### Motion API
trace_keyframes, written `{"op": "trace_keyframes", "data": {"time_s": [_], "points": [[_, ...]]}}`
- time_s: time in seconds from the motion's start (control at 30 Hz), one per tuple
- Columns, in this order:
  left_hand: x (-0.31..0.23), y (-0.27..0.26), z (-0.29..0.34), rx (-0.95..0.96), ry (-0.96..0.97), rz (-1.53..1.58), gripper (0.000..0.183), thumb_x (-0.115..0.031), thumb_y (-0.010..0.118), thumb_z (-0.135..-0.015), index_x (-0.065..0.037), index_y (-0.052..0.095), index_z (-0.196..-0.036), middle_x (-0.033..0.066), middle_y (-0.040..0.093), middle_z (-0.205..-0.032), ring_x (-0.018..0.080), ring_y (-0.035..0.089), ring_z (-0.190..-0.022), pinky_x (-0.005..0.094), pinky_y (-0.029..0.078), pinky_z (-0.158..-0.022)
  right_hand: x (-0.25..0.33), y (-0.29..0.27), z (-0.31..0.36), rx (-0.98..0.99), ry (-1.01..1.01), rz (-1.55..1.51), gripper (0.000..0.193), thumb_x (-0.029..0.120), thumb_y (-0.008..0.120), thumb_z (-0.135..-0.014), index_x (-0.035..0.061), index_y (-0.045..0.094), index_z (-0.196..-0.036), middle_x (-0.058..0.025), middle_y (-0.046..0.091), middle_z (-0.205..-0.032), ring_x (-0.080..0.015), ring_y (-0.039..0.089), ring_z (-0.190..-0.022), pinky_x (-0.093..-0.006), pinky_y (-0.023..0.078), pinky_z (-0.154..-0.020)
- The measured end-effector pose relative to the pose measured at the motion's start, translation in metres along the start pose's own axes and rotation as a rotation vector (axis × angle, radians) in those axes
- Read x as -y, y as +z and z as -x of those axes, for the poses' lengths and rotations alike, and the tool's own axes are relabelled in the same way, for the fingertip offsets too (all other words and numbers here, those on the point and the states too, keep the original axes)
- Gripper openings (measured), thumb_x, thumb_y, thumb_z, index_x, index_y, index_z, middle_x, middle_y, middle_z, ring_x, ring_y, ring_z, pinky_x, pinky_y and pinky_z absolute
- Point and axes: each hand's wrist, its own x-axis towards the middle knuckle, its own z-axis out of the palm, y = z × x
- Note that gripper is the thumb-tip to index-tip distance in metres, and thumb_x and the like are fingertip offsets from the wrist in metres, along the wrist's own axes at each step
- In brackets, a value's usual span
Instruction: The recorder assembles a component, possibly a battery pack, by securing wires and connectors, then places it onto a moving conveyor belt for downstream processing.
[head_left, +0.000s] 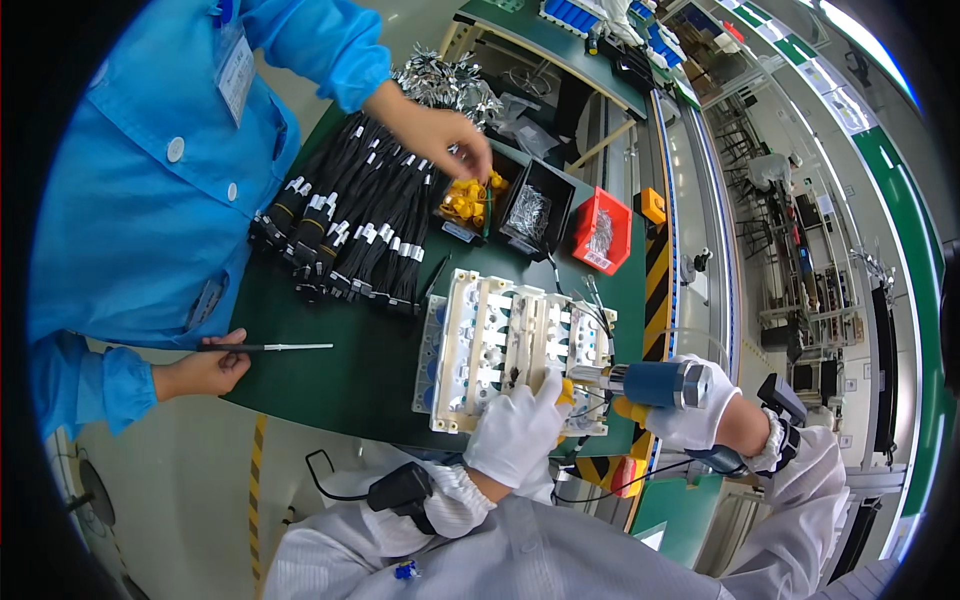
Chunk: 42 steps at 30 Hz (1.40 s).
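Note:
My right hand [688,408], in a white glove with yellow fingertip covers, grips a blue power screwdriver [652,384]. The tool lies nearly level, its metal nose pointing left over a cream and silver battery module [515,335]. On the near part of that module rests my left hand [518,432], also gloved, its fingers bent together beside the screwdriver's nose. A yellow fingertip cover shows there; whatever those fingertips hold is hidden. Thin black wires [600,315] rise from the module's right side.
A co-worker in blue reaches one hand [440,135] over a black bin of yellow parts [465,205]; the other holds a slim silver-tipped tool [290,347]. Black cable bundles [350,220] cover the far left green table [340,390]. Metal pieces fill a black bin [530,210] and red bin [603,232].

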Motion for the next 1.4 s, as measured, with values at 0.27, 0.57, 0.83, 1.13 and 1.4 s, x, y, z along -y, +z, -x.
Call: {"op": "trace_keyframes", "data": {"time_s": [0.27, 0.57, 0.83, 1.13, 1.4], "points": [[-0.003, -0.001, -0.001, 0.013, -0.064, 0.028, 0.021, -0.023, 0.07, -0.085, -0.013, 0.075, -0.103, 0.0014, 0.063, -0.113, 0.0196, 0.061, -0.069, 0.0356, 0.055, -0.058, -0.003, 0.002, 0.002, -0.012, 0.139, -0.119, 0.026, 0.034, 0.065, -0.085, 0.0142, 0.074, -0.099, -0.0111, 0.072, -0.085, -0.0337, 0.068, -0.078, -0.0372, 0.057, -0.07], [-0.002, -0.003, -0.001, -0.013, -0.07, 0.063, 0.018, -0.022, 0.069, -0.085, -0.011, 0.075, -0.099, 0.0009, 0.061, -0.118, 0.0201, 0.061, -0.07, 0.0363, 0.055, -0.059, 0.002, 0.001, -0.001, 0.071, 0.247, -0.111, 0.03, 0.038, 0.065, -0.079, 0.0097, 0.072, -0.089, -0.0146, 0.071, -0.081, -0.0354, 0.068, -0.077, -0.0382, 0.057, -0.071], [-0.006, -0.005, -0.007, 0.054, -0.206, 0.269, 0.034, -0.022, 0.069, -0.087, -0.01, 0.064, -0.118, 0.0103, 0.068, -0.098, 0.0286, 0.067, -0.072, 0.0406, 0.056, -0.065, 0.0, 0.009, -0.019, 0.021, 0.08, -0.084, 0.031, 0.04, 0.063, -0.083, 0.0132, 0.074, -0.094, -0.0159, 0.072, -0.087, -0.0378, 0.068, -0.081, -0.0397, 0.058, -0.074], [-0.002, -0.008, -0.007, 0.032, -0.223, 0.287, 0.036, -0.023, 0.071, -0.085, -0.008, 0.062, -0.117, 0.0099, 0.067, -0.108, 0.0298, 0.066, -0.075, 0.0419, 0.057, -0.067, -0.036, 0.032, -0.025, -0.395, -0.345, -0.088, 0.027, 0.026, 0.055, -0.089, 0.0129, 0.071, -0.107, -0.0133, 0.073, -0.093, -0.0323, 0.07, -0.086, -0.0385, 0.057, -0.078], [-0.003, -0.009, -0.007, 0.095, 0.016, 0.046, 0.025, -0.027, 0.078, -0.073, -0.013, 0.073, -0.092, -0.0024, 0.057, -0.13, 0.02, 0.059, -0.075, 0.0363, 0.055, -0.063, -0.218, 0.125, -0.102, -1.052, 0.477, -1.09, 0.03, 0.023, 0.053, -0.097, 0.0001, 0.068, -0.109, -0.0076, 0.069, -0.085, -0.0178, 0.066, -0.073, -0.0335, 0.054, -0.069]]}}
